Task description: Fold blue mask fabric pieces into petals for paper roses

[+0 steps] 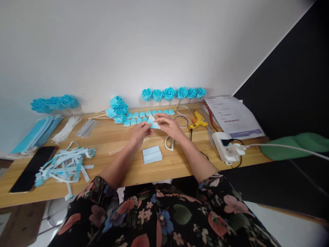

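Note:
Over the middle of the table, a small folded blue-and-white piece of mask fabric (153,122) is held up between both hands. My left hand (142,131) pinches its lower left side. Fingers of my right hand (166,124) are closed on its right side. Just behind the hands lie two rows of folded blue petals (148,113). A small stack of pale blue fabric rectangles (152,154) rests in front of them. Thin wooden sticks (117,150) lie left of that stack, partly hidden by my left forearm.
Blue fabric roses (169,93) stand along the wall; more lie in bunches (118,109). At right are a yellow glue gun (197,120), metal rings (181,121), a power strip (224,147) with cables and papers (233,115). Left are fabric scraps (65,164), a phone (33,168) and masks (38,133).

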A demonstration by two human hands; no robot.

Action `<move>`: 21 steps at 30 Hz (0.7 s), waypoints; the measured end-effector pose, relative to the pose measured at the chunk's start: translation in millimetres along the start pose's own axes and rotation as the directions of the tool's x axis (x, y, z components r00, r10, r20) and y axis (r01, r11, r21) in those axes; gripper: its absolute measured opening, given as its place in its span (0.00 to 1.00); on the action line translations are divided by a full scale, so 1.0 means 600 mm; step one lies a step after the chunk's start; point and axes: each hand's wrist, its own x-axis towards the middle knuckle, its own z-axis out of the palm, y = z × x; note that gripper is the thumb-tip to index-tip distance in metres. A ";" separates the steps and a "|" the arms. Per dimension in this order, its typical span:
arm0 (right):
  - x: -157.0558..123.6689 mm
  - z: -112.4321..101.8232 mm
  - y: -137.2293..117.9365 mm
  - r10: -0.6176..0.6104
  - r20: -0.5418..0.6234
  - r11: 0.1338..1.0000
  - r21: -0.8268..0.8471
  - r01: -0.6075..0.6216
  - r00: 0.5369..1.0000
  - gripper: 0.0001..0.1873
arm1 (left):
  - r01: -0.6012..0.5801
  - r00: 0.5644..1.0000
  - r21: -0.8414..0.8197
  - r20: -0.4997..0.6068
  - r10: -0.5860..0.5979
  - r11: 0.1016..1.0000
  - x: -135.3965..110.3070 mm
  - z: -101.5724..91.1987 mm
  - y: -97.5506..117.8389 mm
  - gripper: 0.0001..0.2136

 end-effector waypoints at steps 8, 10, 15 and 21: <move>0.002 0.001 0.005 0.025 0.021 1.000 0.007 -0.025 0.999 0.07 | -0.071 0.997 0.122 -0.026 0.074 0.990 0.001 -0.002 -0.004 0.14; 0.003 0.003 0.006 0.038 0.007 0.999 0.020 -0.038 0.999 0.08 | -0.100 0.994 0.156 -0.036 0.107 0.983 0.000 -0.001 -0.004 0.13; 0.003 0.007 0.004 0.103 -0.021 0.994 0.022 -0.103 0.994 0.11 | -0.120 0.990 0.210 -0.044 0.132 0.970 -0.002 0.004 -0.002 0.11; 0.000 0.005 -0.005 0.092 0.003 0.996 0.015 -0.092 0.996 0.12 | -0.111 0.991 0.213 -0.052 0.124 0.971 -0.001 0.003 -0.002 0.13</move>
